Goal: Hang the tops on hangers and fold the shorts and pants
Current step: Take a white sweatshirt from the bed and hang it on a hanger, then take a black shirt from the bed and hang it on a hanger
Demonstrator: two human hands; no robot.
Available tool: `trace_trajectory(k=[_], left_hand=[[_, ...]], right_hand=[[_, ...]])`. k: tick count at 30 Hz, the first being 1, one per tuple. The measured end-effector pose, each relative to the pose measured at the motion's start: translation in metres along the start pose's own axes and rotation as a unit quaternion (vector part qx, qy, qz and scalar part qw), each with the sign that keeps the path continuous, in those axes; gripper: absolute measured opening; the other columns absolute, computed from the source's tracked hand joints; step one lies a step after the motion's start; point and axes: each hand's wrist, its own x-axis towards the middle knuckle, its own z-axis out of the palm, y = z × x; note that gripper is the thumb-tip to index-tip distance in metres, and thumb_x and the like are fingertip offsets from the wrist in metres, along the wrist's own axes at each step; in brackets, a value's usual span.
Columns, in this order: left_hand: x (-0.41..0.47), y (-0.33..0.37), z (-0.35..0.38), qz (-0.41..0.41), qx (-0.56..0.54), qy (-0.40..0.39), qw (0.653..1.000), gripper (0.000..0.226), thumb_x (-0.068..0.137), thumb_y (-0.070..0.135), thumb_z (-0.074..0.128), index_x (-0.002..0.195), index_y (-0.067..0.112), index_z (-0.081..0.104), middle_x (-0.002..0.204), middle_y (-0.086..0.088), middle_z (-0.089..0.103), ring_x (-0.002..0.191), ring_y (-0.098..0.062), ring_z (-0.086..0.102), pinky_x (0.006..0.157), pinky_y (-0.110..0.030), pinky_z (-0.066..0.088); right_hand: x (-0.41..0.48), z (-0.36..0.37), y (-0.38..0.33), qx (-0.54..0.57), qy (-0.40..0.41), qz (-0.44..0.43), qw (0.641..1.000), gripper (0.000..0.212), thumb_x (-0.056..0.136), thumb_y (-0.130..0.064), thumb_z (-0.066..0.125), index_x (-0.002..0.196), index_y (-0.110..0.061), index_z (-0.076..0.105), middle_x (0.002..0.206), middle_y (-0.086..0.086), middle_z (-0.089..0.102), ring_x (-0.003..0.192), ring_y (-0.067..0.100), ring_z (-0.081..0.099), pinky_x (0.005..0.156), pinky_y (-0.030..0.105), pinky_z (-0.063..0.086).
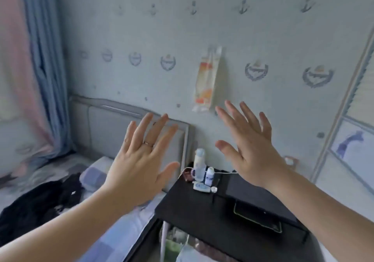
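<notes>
Raised with fingers spread, gripping nothing: left hand [137, 160], right hand [249, 152]. Reach near-left to dark clothes pile [36, 207] using the nearer left hand.

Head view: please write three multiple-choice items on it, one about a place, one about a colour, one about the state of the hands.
1. Where does the dark clothes pile lie? A on the bed B on the floor C on a chair
2. What colour is the bedside table? A white B black C red
3. How are the left hand and right hand? A gripping a hanger B folding shorts C open, holding nothing
Answers: A, the pile rests on the bedding; B, its top is black; C, all fingers are spread and empty.
</notes>
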Motion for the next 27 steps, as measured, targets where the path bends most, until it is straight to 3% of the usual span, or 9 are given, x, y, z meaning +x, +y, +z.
trace_trajectory(k=[5, 10, 14, 20, 27], left_hand=[[-0.137, -0.075, 0.003, -0.117, -0.021, -0.073, 0.990, 0.069, 0.096, 0.055, 0.043, 0.154, 0.018, 0.034, 0.165, -0.007, 0.024, 0.153, -0.036, 0.014, 0.120, -0.061, 0.019], [-0.261, -0.123, 0.012, -0.260, 0.000, -0.165, 0.951, 0.072, 0.096, 0.059, 0.037, 0.158, 0.022, 0.026, 0.167, -0.003, 0.016, 0.155, -0.029, 0.003, 0.122, -0.060, 0.015], [-0.328, -0.162, 0.028, -0.368, 0.043, -0.233, 0.899, 0.078, 0.095, 0.069, 0.019, 0.160, 0.029, 0.013, 0.169, 0.002, 0.003, 0.154, -0.021, -0.015, 0.125, -0.052, 0.000], [-0.380, -0.228, 0.088, -0.456, 0.055, -0.289, 0.840, 0.077, 0.093, 0.072, 0.015, 0.160, 0.034, 0.003, 0.169, 0.005, -0.004, 0.152, -0.018, -0.022, 0.115, -0.035, -0.028], [-0.390, -0.327, 0.195, -0.562, -0.004, -0.337, 0.756, 0.073, 0.098, 0.066, 0.029, 0.160, 0.033, 0.008, 0.169, 0.003, 0.003, 0.154, -0.022, -0.011, 0.124, -0.047, -0.003]], right_hand=[[0.017, 0.113, -0.112, 0.124, -0.073, -0.083, 0.986, 0.070, 0.095, -0.069, 0.013, 0.158, -0.041, 0.007, 0.168, -0.014, 0.004, 0.155, 0.012, -0.008, 0.123, 0.049, -0.009], [0.019, 0.229, -0.206, 0.208, -0.186, -0.138, 0.950, 0.072, 0.092, -0.073, 0.009, 0.158, -0.044, 0.008, 0.167, -0.018, 0.003, 0.154, 0.009, -0.008, 0.122, 0.048, -0.010], [0.024, 0.321, -0.263, 0.236, -0.261, -0.161, 0.922, 0.074, 0.089, -0.077, 0.007, 0.156, -0.047, 0.003, 0.167, -0.018, 0.000, 0.153, 0.009, -0.011, 0.122, 0.049, -0.009], [0.070, 0.452, -0.308, 0.246, -0.338, -0.171, 0.892, 0.078, 0.086, -0.079, 0.003, 0.157, -0.046, 0.003, 0.168, -0.015, 0.001, 0.154, 0.013, -0.007, 0.121, 0.051, -0.008], [0.153, 0.596, -0.310, 0.191, -0.430, -0.172, 0.866, 0.067, 0.100, -0.065, 0.020, 0.159, -0.039, 0.003, 0.168, -0.013, 0.002, 0.154, 0.013, -0.005, 0.121, 0.052, -0.005]])
